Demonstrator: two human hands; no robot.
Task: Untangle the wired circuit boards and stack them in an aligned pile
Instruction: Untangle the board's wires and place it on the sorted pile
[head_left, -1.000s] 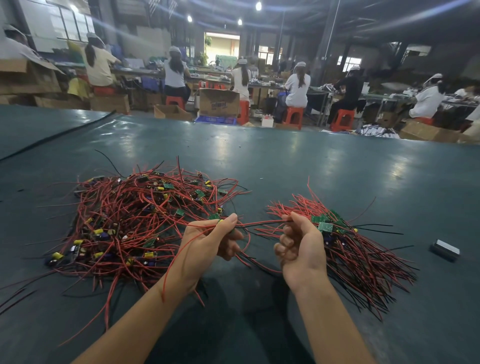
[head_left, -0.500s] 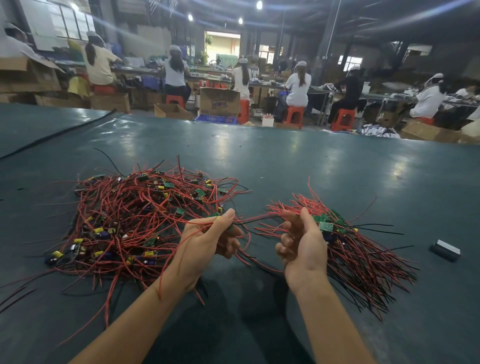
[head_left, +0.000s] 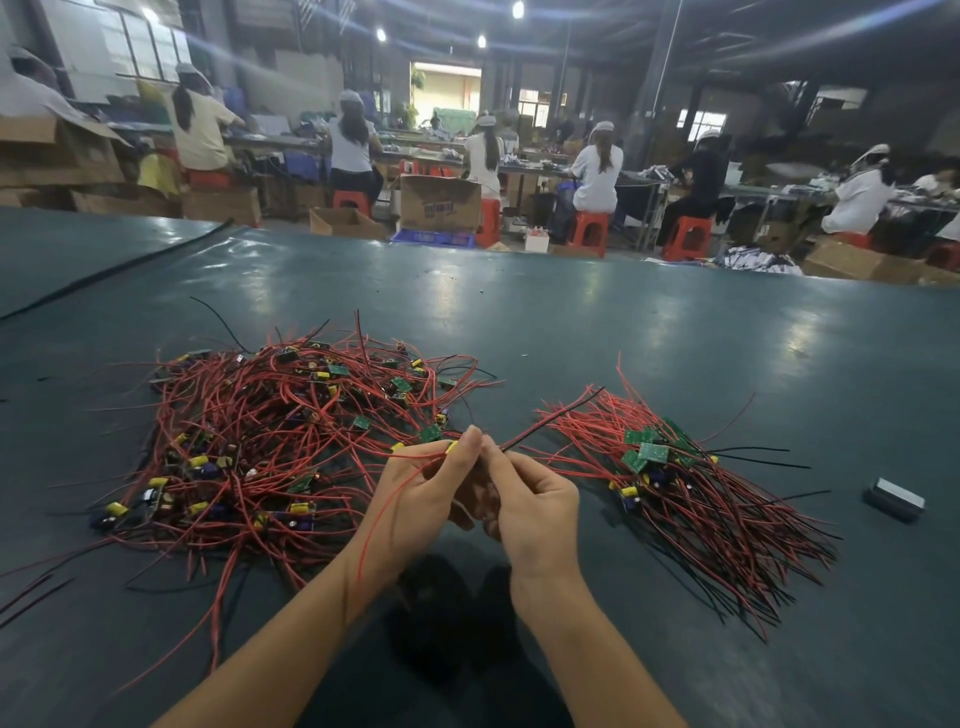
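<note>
A tangled heap of small green circuit boards with red and black wires lies on the dark green table at the left. An aligned pile of boards with wires fanned toward me lies at the right. Between them, my left hand pinches a wired board's red wires near a yellow part. My right hand sits close against it, fingers curled round the same wires, whose red and black ends stick out to the upper right.
A small grey block lies on the table at the far right. A black cable runs along the table's far left. Beyond the far edge, several people sit on red stools among cardboard boxes.
My two hands have come together in the middle. The right hand moved left, away from the aligned pile, and the wire stretched between them is now gathered at my fingertips.
</note>
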